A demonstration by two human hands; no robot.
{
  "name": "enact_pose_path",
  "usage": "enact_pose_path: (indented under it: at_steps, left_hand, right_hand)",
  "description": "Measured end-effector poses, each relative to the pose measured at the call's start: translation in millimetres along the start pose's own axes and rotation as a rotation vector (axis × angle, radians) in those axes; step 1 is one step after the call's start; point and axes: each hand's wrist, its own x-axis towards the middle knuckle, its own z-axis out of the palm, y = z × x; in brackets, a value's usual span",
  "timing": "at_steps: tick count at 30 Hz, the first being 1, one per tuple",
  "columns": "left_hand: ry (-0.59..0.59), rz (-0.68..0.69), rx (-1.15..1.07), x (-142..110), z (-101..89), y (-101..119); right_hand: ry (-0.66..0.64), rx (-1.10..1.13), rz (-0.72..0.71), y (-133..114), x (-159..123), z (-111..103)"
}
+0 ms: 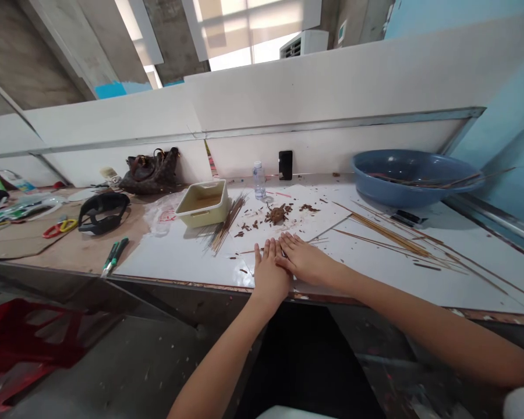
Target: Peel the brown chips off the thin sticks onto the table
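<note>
My left hand (pixel 271 272) lies flat near the front edge of the white-covered table, fingers stretched forward. My right hand (pixel 305 260) is flat beside it, its thumb overlapping the left hand. A thin brown stick (pixel 247 252) shows just left of my left fingers; whether it runs under the hands is hidden. Beyond my fingertips is a small pile of brown, bark-like scraps (pixel 278 215), with crumbs scattered around. A bundle of thin sticks (pixel 227 224) lies to the left, and longer brown sticks (pixel 386 234) lie to the right.
A pale tub (pixel 187 219) holding brownish liquid stands at left, a blue basin (pixel 388 195) with sticks at back right. A clear bottle (pixel 259 181) and a phone (pixel 285 165) stand behind. Green-handled pliers (pixel 116 254), scissors (pixel 60 227), black headgear (pixel 103 210) and a handbag (pixel 152 171) are farther left.
</note>
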Motion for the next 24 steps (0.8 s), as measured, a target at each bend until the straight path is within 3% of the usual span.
enact_pose_path:
  at_steps: [6,11,14,20,24]
  left_hand:
    - [0.038,0.026,0.034,-10.3,13.1,-3.4]
    - [-0.041,0.01,0.028,8.3,0.5,-9.2]
    - [-0.027,-0.004,0.029,14.3,-1.0,-10.5]
    - [0.074,0.072,0.066,-14.5,19.6,-12.7]
    - [0.05,0.088,0.068,-10.6,14.7,-18.0]
  right_hand:
    - [-0.031,-0.003,-0.032,-2.8,-16.1,4.9]
    - [-0.08,-0.032,0.031,-4.0,3.9,-3.6]
    - [-0.07,-0.043,0.015,-1.7,9.6,-5.8]
    - [-0.033,-0.013,-0.055,-6.5,-23.7,2.9]
    - [-0.056,-0.023,-0.035,-8.3,-21.1,1.0]
